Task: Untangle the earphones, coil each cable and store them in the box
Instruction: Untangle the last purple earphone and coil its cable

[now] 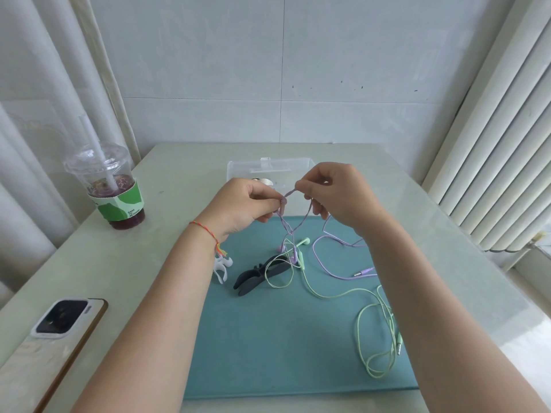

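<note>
Left hand (244, 204): pinches purple cable (323, 257).
Right hand (337, 195): pinches same cable.
Green cable (328, 295): on mat (268, 338).
Box (268, 169): table's (185, 162) far edge.

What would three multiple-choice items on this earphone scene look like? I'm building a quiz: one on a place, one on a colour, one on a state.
1. Where is the clear box?
A. At the far edge of the teal mat, behind the hands
B. Beside the phone
C. On the windowsill

2. What colour is the cable that both hands hold?
A. Green
B. Purple
C. White

3. How does the green earphone cable lie?
A. Coiled in the box
B. Loose on the mat
C. Wound on the black holder

Answers:
1 A: it sits beyond the mat's far edge.
2 B: the left hand and right hand pinch the purple cable.
3 B: it sprawls uncoiled across the mat.
</note>
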Tool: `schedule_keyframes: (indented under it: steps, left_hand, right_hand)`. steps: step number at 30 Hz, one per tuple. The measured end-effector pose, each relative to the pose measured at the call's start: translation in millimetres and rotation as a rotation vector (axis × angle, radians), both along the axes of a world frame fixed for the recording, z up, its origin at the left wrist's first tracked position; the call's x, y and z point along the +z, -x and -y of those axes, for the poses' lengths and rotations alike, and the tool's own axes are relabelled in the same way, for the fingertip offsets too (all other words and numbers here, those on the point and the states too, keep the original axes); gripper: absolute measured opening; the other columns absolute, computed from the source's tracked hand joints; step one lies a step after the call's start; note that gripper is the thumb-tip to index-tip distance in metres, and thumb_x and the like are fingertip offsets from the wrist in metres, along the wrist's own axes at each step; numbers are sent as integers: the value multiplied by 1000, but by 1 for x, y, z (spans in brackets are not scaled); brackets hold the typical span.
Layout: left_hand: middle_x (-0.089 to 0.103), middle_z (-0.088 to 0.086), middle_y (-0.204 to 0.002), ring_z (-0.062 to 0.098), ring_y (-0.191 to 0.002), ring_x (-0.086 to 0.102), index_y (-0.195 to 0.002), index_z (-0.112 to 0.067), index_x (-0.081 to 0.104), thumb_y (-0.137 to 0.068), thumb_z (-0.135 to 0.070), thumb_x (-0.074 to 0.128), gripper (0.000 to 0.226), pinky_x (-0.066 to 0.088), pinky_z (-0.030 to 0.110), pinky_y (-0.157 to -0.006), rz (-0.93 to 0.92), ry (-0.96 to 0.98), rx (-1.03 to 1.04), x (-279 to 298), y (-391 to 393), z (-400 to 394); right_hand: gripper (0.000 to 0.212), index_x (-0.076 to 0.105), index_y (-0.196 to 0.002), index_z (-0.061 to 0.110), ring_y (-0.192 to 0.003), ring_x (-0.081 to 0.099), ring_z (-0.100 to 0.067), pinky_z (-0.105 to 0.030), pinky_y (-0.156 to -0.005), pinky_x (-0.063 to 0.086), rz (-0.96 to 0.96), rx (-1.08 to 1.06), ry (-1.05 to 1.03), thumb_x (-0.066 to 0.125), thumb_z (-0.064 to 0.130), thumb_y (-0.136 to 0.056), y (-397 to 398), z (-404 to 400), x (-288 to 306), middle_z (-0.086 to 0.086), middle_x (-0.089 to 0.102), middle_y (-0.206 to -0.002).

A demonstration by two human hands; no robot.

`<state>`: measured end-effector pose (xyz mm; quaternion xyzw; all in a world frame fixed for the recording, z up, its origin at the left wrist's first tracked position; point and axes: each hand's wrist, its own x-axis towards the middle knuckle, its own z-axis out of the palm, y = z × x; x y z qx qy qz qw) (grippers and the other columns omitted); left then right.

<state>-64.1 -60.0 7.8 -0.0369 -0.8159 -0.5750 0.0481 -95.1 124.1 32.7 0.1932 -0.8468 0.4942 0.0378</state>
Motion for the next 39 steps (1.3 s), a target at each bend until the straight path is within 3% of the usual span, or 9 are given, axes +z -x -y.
schedule_keyframes:
  steps: [4,8,11,14,18,23,28,32,39]
  left_hand:
    - [69,-4,-65,9,-58,60,-78,-17,70,-91,-2,61,22,54,21,-61,-22,-37,98,-3,3,-2]
    - [70,-4,-70,7,-62,67,-84,-13,63,-97,-4,52,20,54,24,-60,6,-150,82,-1,2,-5]
    - [70,4,-75,12,-65,67,-90,-10,62,-99,-5,48,17,53,25,-55,18,-193,53,2,0,-6]
    - [64,3,-70,11,-61,60,-87,-13,63,-98,-7,49,19,46,21,-48,-20,-158,79,3,-1,-7]
    - [56,-3,-58,6,-42,45,-85,-12,63,-97,-6,51,18,37,14,-44,-79,-158,119,5,-1,-8]
    - [51,-6,-48,9,-44,43,-80,-16,65,-94,-16,62,14,42,19,-46,-92,-167,138,5,-2,-3]
    - [61,5,-65,10,-52,52,-85,-11,68,-84,-10,74,6,47,23,-45,-44,-136,75,2,0,-1]
    - [62,4,-65,11,-56,56,-89,-6,69,-89,-14,68,8,48,20,-50,-66,-158,109,-2,3,-2]
    - [71,14,-93,16,-79,66,-95,-7,67,-92,-13,64,7,54,22,-64,-6,-175,8,-2,3,-7]
  right_hand:
    - [16,63,-84,1,-38,49,-12,-21,-42,39,160,118,14,65,15,-91,0,-4,-1,3,61,-53]
    - [10,64,-94,0,-50,51,-16,-25,-50,40,343,273,120,60,9,-94,1,-4,-5,-5,65,-72]
    - [21,61,-104,-12,-51,51,-16,-25,-51,41,421,294,108,60,5,-93,2,-5,-7,-5,60,-69]
    - [26,59,-102,-15,-52,49,-21,-24,-49,41,456,299,52,63,9,-91,3,-7,-8,-8,54,-63]
    - [16,57,-86,1,-46,55,-17,-24,-47,44,430,280,34,60,15,-95,1,-11,-5,-8,58,-68]
    - [20,54,-83,4,-53,58,-19,-25,-47,47,362,228,345,50,13,-100,4,-11,1,-12,61,-78]
    - [20,52,-85,5,-50,55,-19,-25,-45,42,310,147,508,45,13,-102,4,-7,1,-12,65,-82]
    - [19,49,-86,9,-55,58,-23,-27,-47,43,333,178,536,44,16,-103,0,-2,1,-11,68,-83]
    - [19,49,-86,8,-54,58,-24,-28,-49,45,359,229,607,42,14,-103,-1,0,1,-14,64,-75]
